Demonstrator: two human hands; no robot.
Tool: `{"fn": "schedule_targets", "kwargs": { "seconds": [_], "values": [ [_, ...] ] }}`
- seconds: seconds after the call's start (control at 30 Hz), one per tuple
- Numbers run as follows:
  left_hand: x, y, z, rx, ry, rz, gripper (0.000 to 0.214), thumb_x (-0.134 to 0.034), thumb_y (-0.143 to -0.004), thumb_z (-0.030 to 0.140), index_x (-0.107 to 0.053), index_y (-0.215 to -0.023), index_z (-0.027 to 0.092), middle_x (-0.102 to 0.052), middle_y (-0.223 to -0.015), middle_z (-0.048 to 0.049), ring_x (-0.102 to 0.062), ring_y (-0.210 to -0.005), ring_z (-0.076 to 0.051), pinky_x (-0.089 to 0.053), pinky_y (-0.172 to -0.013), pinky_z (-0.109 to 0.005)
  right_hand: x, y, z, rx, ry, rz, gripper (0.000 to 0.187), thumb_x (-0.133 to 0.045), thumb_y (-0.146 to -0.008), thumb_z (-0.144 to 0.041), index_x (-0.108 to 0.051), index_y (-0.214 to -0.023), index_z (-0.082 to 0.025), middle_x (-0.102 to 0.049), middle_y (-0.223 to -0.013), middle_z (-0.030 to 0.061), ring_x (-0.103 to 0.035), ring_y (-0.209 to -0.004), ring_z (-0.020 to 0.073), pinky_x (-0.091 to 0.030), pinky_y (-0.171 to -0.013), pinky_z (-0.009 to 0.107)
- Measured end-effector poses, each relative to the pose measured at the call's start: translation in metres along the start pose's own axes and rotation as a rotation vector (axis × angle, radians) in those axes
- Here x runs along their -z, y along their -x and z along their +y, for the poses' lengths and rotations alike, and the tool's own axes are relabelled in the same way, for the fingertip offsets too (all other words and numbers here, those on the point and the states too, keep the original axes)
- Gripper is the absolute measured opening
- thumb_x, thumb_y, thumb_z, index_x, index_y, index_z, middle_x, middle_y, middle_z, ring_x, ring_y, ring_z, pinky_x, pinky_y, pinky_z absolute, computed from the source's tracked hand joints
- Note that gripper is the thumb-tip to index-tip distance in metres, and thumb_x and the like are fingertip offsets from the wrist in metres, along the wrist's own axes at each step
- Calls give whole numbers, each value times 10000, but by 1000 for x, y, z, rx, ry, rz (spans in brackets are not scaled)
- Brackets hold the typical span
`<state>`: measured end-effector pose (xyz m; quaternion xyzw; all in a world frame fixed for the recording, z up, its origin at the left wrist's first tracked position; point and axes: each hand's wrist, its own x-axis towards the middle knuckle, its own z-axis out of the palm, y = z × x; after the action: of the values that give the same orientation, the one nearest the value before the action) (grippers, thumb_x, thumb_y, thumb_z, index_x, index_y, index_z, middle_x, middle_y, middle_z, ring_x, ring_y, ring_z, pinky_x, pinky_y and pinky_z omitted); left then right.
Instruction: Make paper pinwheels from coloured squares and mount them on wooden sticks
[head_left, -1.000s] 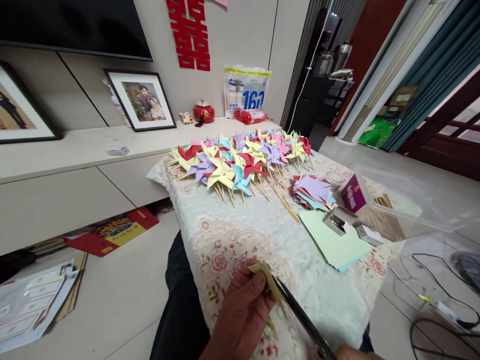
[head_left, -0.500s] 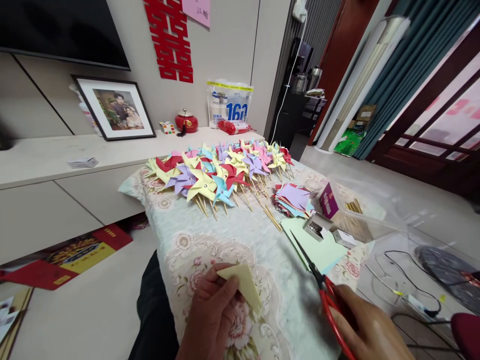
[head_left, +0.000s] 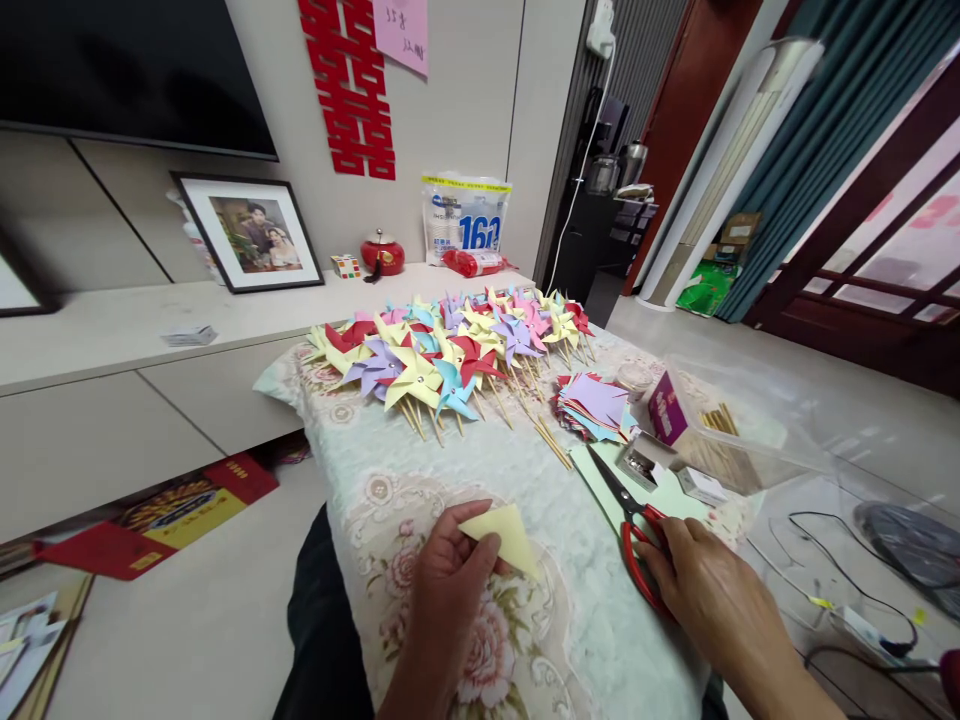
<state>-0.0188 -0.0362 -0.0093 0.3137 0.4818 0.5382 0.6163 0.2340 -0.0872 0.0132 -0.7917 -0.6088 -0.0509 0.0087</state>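
Note:
My left hand (head_left: 454, 570) pinches a folded piece of pale yellow paper (head_left: 510, 535) between thumb and fingers, above the flowered tablecloth (head_left: 420, 490). My right hand (head_left: 709, 580) grips the red handles of a pair of scissors (head_left: 628, 505). Their dark blades are closed, point away from me and lie over light green paper sheets (head_left: 604, 505). Beyond the blades sits a stack of coloured paper squares (head_left: 596, 402), with a purple one on top. A few thin wooden sticks (head_left: 553, 443) lie left of the stack.
Many paper pinwheels (head_left: 420, 375) on sticks cover the table's far side. To the right stand an open small box of metal pins (head_left: 641, 465), a white box (head_left: 701, 486) and a clear plastic container (head_left: 780, 450) with sticks. Cables (head_left: 840, 560) run across the floor.
My right hand has lowered with the scissors toward the table and the green sheets, its handles turning slightly. My left hand keeps the yellow paper. The whole view has shifted slightly.

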Motion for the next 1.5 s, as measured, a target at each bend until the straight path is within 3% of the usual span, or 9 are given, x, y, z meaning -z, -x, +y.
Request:
{"fn": "schedule_targets", "kwargs": {
  "seconds": [0.07, 0.13, 0.3, 0.43, 0.6, 0.83, 1.13, 1.37, 1.5],
  "values": [
    [-1, -2, -2, -21, -2, 0, 325, -768, -686, 248, -676, -987, 167, -631, -559, 60, -592, -515, -104, -476, -565, -203, 8, 1, -7, 5, -57, 38, 302, -422, -966, -430, -621, -898, -214, -654, -877, 110, -666, -809, 324, -446, -580, 369],
    [-2, -3, -3, -38, -22, 5, 319, -760, -696, 241, -675, -994, 167, -618, -536, 65, -597, -516, -106, -468, -567, -200, 20, -2, -22, 92, -276, 42, 302, -419, -964, -438, -630, -962, -222, -661, -911, 98, -649, -802, 291, -465, -634, 375],
    [-4, -9, -2, -34, -20, -22, 320, -740, -718, 234, -649, -1015, 159, -652, -568, 53, -606, -528, -103, -476, -575, -202, 35, -28, -86, 296, -924, -225, 233, -521, -942, -404, -646, -949, -208, -673, -897, 50, -623, -820, 213, -460, -739, 332],
    [-3, -16, 2, -32, 7, -56, 341, -752, -703, 230, -638, -1015, 152, -681, -607, 37, -619, -535, -107, -491, -573, -210, 15, -50, -122, 163, -1347, -353, 258, -689, -808, -390, -663, -956, -179, -541, -648, -40, -508, -581, 137, -377, -551, 266],
    [-3, -17, 0, -58, 88, -88, 410, -738, -714, 195, -639, -1109, 154, -723, -753, -5, -635, -606, -121, -527, -586, -234, -18, -54, -124, -16, -1700, -494, 414, -811, -721, -431, -663, -1011, -175, -611, -636, -40, -545, -537, 120, -394, -539, 253],
    [2, -14, 0, -12, 250, -134, 382, -782, -715, 212, -692, -1085, 178, -727, -800, -15, -626, -636, -118, -534, -622, -243, -21, -51, -116, -103, -1810, -594, 418, -860, -715, -390, -690, -1018, -158, -711, -683, 5, -632, -562, 136, -437, -559, 253],
    [0, -11, 7, 39, 301, -103, 309, -827, -671, 216, -740, -965, 179, -730, -745, -9, -622, -616, -115, -511, -606, -228, -15, -52, -121, -98, -1893, -690, 399, -878, -694, -364, -691, -981, -159, -738, -683, 17, -696, -551, 172, -487, -542, 263],
    [-2, -10, 9, 30, 186, -64, 193, -772, -681, 201, -711, -862, 172, -700, -649, 9, -586, -539, -107, -482, -563, -222, -14, -48, -121, -21, -1884, -674, 356, -861, -719, -389, -721, -957, -165, -724, -657, 6, -657, -543, 139, -455, -530, 237],
    [-2, -13, 5, -44, 33, -76, 299, -703, -644, 118, -723, -929, 206, -699, -720, 13, -575, -536, -123, -486, -529, -242, -13, -45, -120, 39, -1827, -659, 313, -789, -799, -428, -747, -987, -181, -749, -761, 34, -678, -652, 173, -496, -641, 298]
  ]
}}
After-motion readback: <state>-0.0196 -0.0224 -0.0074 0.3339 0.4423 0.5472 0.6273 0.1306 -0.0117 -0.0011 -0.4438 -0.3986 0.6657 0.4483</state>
